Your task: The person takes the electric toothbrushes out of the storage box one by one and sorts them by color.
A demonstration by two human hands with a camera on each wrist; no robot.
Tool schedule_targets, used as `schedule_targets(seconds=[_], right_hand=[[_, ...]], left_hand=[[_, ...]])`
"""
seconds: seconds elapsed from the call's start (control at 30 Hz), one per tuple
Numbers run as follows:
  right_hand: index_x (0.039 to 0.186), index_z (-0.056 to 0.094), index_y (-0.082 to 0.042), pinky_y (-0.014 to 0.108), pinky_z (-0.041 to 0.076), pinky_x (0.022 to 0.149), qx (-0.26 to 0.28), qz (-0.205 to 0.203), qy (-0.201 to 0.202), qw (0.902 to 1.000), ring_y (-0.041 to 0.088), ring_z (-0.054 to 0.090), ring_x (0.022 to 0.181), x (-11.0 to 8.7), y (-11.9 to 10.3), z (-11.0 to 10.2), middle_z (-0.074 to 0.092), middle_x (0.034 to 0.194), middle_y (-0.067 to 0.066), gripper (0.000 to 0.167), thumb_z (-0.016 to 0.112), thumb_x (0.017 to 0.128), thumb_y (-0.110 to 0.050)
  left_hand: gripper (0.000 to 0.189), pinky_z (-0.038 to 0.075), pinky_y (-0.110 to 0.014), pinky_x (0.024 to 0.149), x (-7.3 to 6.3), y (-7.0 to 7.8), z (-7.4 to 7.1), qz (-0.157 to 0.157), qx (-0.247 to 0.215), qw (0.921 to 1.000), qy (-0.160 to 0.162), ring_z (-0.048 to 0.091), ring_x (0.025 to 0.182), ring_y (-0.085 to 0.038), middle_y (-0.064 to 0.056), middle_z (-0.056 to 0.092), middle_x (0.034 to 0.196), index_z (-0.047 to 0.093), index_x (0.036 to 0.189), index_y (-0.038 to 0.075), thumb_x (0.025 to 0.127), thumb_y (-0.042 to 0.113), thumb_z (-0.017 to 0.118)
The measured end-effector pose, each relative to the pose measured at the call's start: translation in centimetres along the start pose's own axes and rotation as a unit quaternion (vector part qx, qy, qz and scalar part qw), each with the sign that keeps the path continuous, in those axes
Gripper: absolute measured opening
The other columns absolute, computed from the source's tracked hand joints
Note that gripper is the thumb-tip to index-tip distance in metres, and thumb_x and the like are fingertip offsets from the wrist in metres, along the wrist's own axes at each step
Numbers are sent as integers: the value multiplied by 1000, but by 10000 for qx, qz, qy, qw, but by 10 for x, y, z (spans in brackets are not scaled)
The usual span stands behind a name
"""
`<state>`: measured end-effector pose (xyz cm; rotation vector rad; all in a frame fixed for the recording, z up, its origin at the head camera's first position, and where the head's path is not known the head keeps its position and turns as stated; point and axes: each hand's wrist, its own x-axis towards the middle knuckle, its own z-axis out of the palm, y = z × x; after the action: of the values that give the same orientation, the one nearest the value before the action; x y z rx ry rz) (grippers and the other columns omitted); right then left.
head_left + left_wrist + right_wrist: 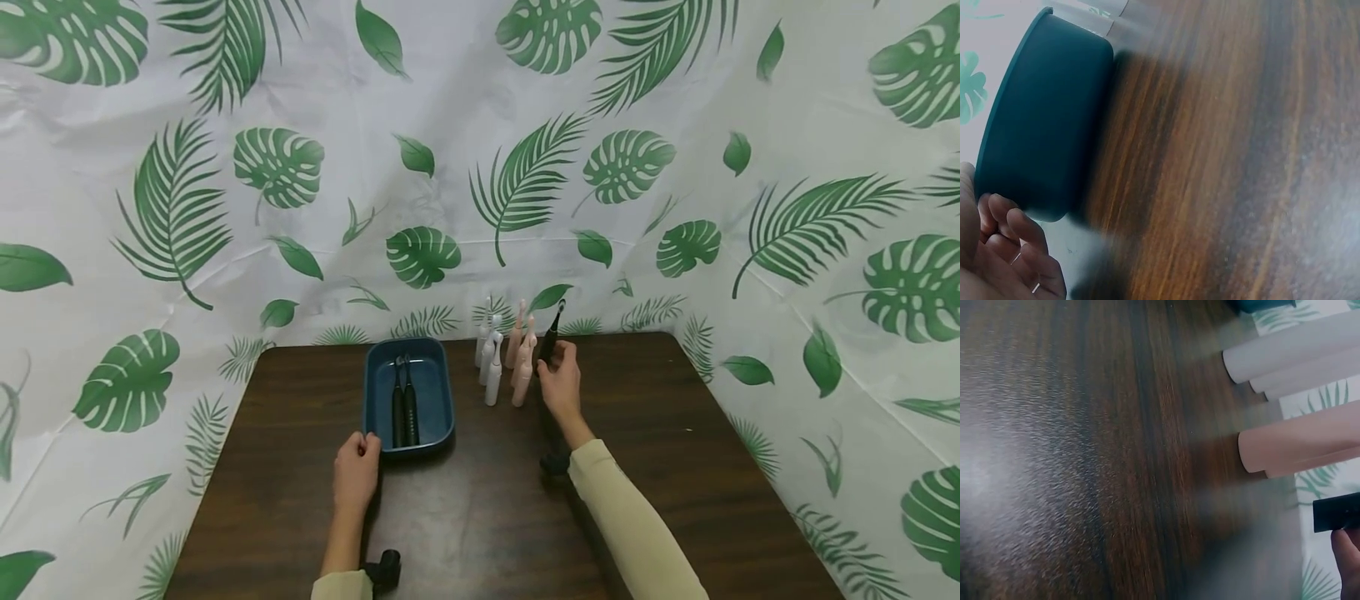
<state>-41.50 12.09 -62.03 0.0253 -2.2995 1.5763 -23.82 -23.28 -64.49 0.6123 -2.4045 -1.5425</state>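
In the head view my right hand [562,385] holds a black electric toothbrush [550,340] upright, its head pointing up. The right wrist view shows the flat base of this black toothbrush [1334,514] off the table, with a fingertip against it. My left hand [356,473] grips the near left corner of a dark blue tray [451,400]. Seen from the left wrist, the thumb is by the rim of the tray [1047,119] and the fingers curl below it. Two black toothbrushes [398,412] lie side by side inside, heads toward the far end.
Just left of my right hand stand several pink toothbrushes [522,383] upright, and beside them several white toothbrushes [492,383]. All are on a dark wooden table [645,467]. A leaf-patterned sheet [450,183] rises behind the table and along its sides.
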Motion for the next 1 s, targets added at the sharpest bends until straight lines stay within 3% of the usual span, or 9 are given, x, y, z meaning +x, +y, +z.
schedule_targets(seconds=[0.3, 0.8, 1.0], right_hand=[[143, 45, 0, 60, 54, 106, -73, 105, -16, 9999, 45, 63, 129, 12, 12, 7, 58, 143, 28, 46, 65, 101, 1], [144, 42, 0, 61, 50, 111, -143, 258, -123, 9995, 45, 59, 138, 18, 25, 8, 55, 147, 28, 46, 62, 102, 0], [142, 42, 0, 60, 50, 110, -124, 236, -116, 9996, 44, 61, 133, 22, 29, 9, 57, 144, 28, 45, 63, 102, 2]], left_hand=[[35, 30, -35, 60, -2, 1, -1, -302, 157, 9993, -175, 44, 69, -21, -3, 41, 75, 44, 79, 13, 108, 32, 52], [36, 32, -34, 60, 1, 0, 0, -283, 69, 9993, -241, 44, 67, -21, -3, 41, 75, 45, 79, 13, 109, 31, 53], [37, 33, -34, 61, 3, 1, 1, -345, 49, 9989, -299, 44, 68, -22, -3, 41, 76, 44, 80, 13, 108, 34, 53]])
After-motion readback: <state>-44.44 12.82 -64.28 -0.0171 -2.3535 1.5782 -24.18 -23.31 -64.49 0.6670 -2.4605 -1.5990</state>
